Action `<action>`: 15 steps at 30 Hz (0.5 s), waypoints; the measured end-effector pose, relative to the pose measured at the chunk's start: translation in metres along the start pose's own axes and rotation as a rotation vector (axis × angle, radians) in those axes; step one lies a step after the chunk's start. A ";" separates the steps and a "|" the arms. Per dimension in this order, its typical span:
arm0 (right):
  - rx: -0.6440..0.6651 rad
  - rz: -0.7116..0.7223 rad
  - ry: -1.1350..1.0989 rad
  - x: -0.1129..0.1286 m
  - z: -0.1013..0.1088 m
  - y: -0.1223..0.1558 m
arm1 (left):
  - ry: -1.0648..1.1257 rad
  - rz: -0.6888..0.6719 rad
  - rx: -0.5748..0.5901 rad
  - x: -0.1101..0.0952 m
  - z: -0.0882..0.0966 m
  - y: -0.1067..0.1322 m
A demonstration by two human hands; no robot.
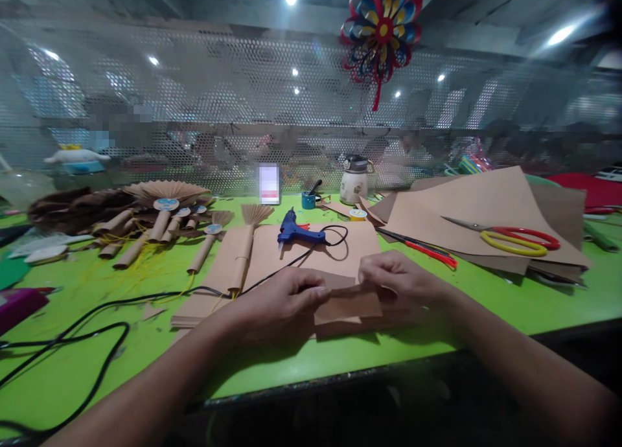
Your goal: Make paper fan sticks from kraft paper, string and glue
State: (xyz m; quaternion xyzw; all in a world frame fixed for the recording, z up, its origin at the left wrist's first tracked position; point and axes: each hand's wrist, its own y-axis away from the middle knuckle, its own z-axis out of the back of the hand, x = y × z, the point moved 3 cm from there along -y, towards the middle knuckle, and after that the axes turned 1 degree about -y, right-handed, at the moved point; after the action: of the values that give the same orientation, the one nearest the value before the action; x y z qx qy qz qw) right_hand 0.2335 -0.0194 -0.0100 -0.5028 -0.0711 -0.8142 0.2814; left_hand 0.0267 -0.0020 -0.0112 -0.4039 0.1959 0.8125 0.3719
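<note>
Between my two hands is a piece of brown kraft paper (347, 308), its upper edge bent over. My left hand (296, 298) pinches the paper's left end between thumb and fingers. At the other end, my right hand (398, 278) grips it with curled fingers. Just beyond lie larger brown sheets (359, 246), with a blue glue gun (299, 232) resting on them. Left of the glue gun, a rolled paper tube with a pleated fan top (243, 259) lies on the sheets.
Several finished fan-topped tubes (160, 223) with yellow string lie at left. A black cable (97, 304) crosses the green table (262, 379). Scissors with red and yellow handles (519, 240) rest on brown sheets at right, near a red-handled tool (432, 254). A bottle (354, 181) stands behind.
</note>
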 end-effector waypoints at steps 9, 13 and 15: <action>0.153 0.091 -0.376 0.015 -0.017 0.004 | 0.316 -0.032 0.176 -0.011 -0.012 0.000; 0.041 0.166 -0.392 0.015 -0.014 0.004 | 0.385 -0.015 0.246 -0.010 -0.023 -0.002; 0.043 0.085 -0.420 0.009 -0.014 0.004 | 0.408 -0.011 0.220 -0.007 -0.025 -0.004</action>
State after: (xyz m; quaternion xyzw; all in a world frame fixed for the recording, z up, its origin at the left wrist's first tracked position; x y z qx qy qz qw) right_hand 0.2218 -0.0315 -0.0099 -0.6578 -0.1242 -0.6773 0.3052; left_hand 0.0453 -0.0182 -0.0208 -0.5179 0.3524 0.6856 0.3709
